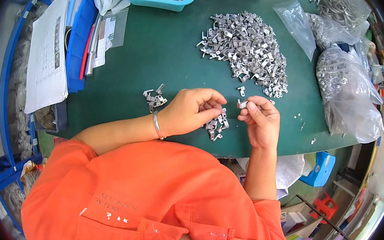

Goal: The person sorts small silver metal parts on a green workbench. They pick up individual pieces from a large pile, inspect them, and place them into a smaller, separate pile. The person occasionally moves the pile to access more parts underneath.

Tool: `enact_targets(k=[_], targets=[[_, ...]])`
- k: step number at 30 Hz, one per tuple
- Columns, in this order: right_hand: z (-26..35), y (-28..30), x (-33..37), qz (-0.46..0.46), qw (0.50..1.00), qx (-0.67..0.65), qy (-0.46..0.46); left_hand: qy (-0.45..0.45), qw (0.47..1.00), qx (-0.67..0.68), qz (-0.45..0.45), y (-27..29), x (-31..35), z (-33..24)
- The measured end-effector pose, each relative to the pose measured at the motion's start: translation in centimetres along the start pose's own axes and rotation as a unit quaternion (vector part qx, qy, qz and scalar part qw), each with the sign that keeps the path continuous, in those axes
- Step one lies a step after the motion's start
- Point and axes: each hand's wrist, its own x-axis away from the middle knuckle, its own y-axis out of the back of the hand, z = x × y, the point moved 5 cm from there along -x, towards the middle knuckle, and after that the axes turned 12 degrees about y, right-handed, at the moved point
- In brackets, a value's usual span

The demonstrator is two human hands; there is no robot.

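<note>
My right hand (262, 120) pinches a small bent metal bracket (243, 105) between thumb and fingertips. Just to its left is my left hand (192, 112), its fingers loosely curved and apart, with nothing seen in them. Beneath the left fingertips lies a small cluster of brackets (214, 129), partly hidden by that hand. Left of the left wrist is another little group of brackets (155, 99). A large heap of the same silvery brackets (245, 46) spreads beyond both hands, and one loose bracket (241, 90) rests close to the held one.
The work surface is a green table (162, 47). A turquoise basket (179, 7) of metal parts stands at the far side. Plastic bags of parts (343, 83) line the right edge. On the left are a blue file holder (79, 44) and papers (48, 55).
</note>
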Motion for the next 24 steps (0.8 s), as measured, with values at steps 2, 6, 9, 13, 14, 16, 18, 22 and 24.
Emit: enact_targets(k=[2,6,9,13,14,16,18,22,24], targets=[[0.3,-0.8,0.6,0.027,1.000,-0.011,0.003,0.061,0.994,0.077,0.042,-0.3,-0.1,0.3],[1.8,-3.3,2.5,0.168,0.933,0.260,0.185,0.039,0.990,0.118,0.071,-0.5,0.0,0.2],[2.2,-3.7,2.1,0.201,0.875,0.348,0.269,-0.067,0.998,0.008,0.001,0.1,0.0,0.4],[1.7,-2.4,-0.6,0.049,0.700,0.620,0.350,-0.215,0.952,-0.212,-0.049,-0.2,0.8,-1.4],[1.1,-2.1,-1.1,0.056,0.689,0.632,0.350,-0.239,0.941,-0.237,-0.043,-0.4,0.8,-1.3],[0.8,-1.6,-1.5,0.063,0.690,0.637,0.337,-0.243,0.933,-0.264,-0.028,-0.6,0.9,-1.1],[0.7,-1.2,-1.6,0.063,0.714,0.625,0.311,-0.244,0.932,-0.267,-0.037,-0.3,1.0,-1.0],[0.6,-1.3,-0.9,0.065,0.730,0.605,0.312,-0.228,0.939,-0.250,-0.056,0.4,0.9,-1.1],[0.7,-1.8,-0.7,0.051,0.689,0.645,0.325,-0.184,0.958,-0.201,-0.084,1.0,0.7,-0.9]])
